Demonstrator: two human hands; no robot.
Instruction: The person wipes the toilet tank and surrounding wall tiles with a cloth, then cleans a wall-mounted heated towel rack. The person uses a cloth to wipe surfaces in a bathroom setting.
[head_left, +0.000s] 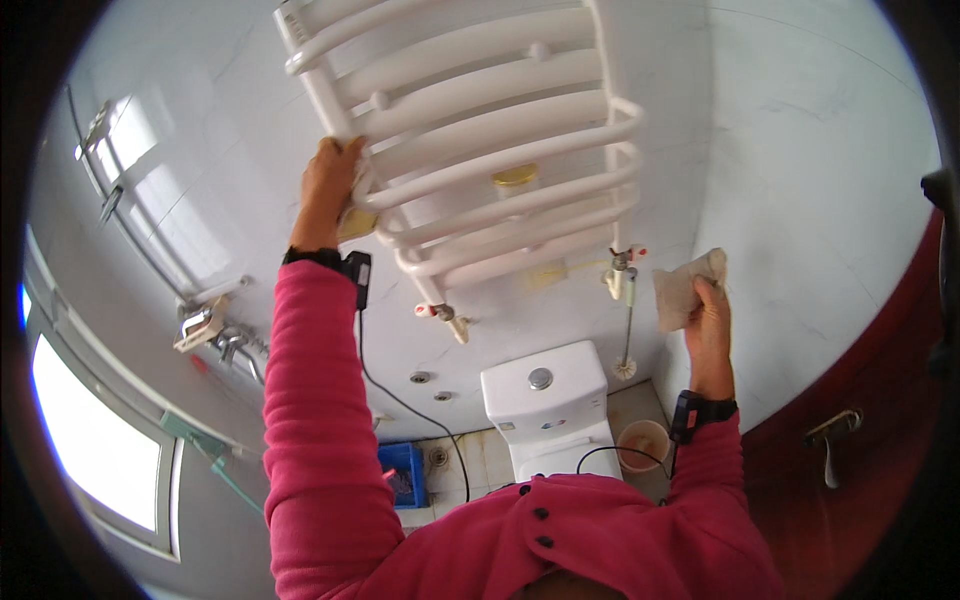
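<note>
A white ladder-style towel radiator [480, 110] with curved bars fills the upper middle of the view. My left hand [330, 190] is raised to its left upright, fingers curled against the tube. Something yellowish [357, 223] shows just below that hand; I cannot tell whether it is held or on the wall. Out to the right, apart from the radiator, my right hand [708, 330] grips a folded grey-beige cloth [688, 290]. Valves with red handles, a left valve [440, 313] and a right valve [622, 265], sit at the radiator's lower ends.
Below stands a white toilet [545, 390], with a bucket [643, 445] on its right and a blue crate [402, 474] on its left. A toilet brush [626, 350] hangs from the right valve. Shower fittings [205, 322], a window [100, 430] and a red door [850, 400] flank me.
</note>
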